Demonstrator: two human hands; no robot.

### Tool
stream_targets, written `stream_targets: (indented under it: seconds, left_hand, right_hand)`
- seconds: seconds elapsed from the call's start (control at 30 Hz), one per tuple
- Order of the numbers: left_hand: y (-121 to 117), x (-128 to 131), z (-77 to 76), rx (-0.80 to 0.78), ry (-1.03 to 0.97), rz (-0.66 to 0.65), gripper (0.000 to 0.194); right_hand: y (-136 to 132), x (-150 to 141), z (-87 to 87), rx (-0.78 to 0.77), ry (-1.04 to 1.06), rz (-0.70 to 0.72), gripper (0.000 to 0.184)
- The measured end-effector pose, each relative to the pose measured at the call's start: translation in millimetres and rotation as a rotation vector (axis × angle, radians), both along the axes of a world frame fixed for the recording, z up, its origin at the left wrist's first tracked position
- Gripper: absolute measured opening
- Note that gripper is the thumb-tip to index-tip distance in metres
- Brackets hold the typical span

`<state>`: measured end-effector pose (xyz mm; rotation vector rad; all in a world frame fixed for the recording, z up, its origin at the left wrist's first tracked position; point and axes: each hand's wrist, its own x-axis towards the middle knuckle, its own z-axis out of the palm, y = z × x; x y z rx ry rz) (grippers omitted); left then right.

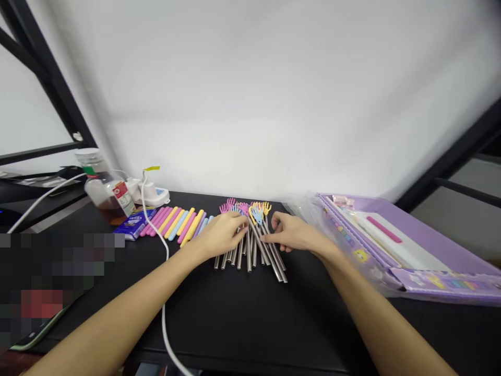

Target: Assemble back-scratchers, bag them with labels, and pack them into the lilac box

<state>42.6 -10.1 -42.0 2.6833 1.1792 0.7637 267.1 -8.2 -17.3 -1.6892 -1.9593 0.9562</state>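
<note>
The left hand (221, 235), at lower centre of the frame, lies with its fingers stretched over the bundle of steel rods with pastel hand-shaped plastic heads (250, 245). The right hand (287, 232) sits just right of it, half-open, fingers curved against the same bundle. Whether either hand grips a rod cannot be told. The rods fan out on the black table (242, 334), heads pointing away from the person. Just left of them lies a row of pink, yellow and blue sticks (172, 224). Further to the upper left are a blue packet (135, 224), a bottle of brown liquid (105, 201) and a white power strip (148, 190), with a white cable (163, 313) running down the table. At right sits a purple box (407, 245) under clear plastic.
</note>
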Motion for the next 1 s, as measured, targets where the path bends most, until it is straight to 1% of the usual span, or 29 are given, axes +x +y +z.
stream_targets:
  seconds: [0.13, 0.23, 0.37, 0.47, 0.53, 0.6, 0.7, 0.77, 0.9, 1.0]
  left_hand:
    - [-5, 8, 0.0, 0.009, 0.026, -0.03, 0.023]
    - [-7, 11, -1.0, 0.001, 0.013, -0.032, 0.024]
    - [-8, 11, -4.4, -0.037, -0.027, -0.028, 0.025]
    - [-7, 11, -7.1, -0.052, -0.071, -0.021, 0.027]
    - [-6, 12, -8.2, -0.053, -0.098, -0.006, 0.028]
    - [-5, 12, -8.6, -0.052, -0.111, 0.007, 0.03]
    - [-5, 12, -8.9, -0.044, -0.108, 0.005, 0.03]
    - [-5, 12, -9.3, -0.034, -0.098, 0.004, 0.029]
    - [-5, 11, -8.8, 0.007, -0.069, 0.028, 0.026]
    - [-3, 8, -5.0, 0.067, -0.044, 0.098, 0.026]
  right_hand:
    - [-1, 2, -5.1, -0.025, 0.103, 0.019, 0.045]
    - [2, 5, -11.3, -0.061, 0.201, 0.053, 0.043]
    - [9, 8, -21.3, -0.108, 0.318, 0.053, 0.042]
    - [14, 7, -28.4, -0.092, 0.426, 0.057, 0.042]
    - [15, 4, -31.6, -0.043, 0.475, 0.057, 0.041]
    - [15, 2, -32.7, 0.052, 0.454, 0.04, 0.038]
    - [13, 1, -30.8, 0.245, 0.305, 0.03, 0.033]
    - [13, 2, -29.0, 0.323, 0.207, 0.044, 0.03]
    - [15, 6, -25.7, 0.378, 0.156, 0.034, 0.028]
    - [16, 8, -23.1, 0.392, 0.159, 0.007, 0.025]
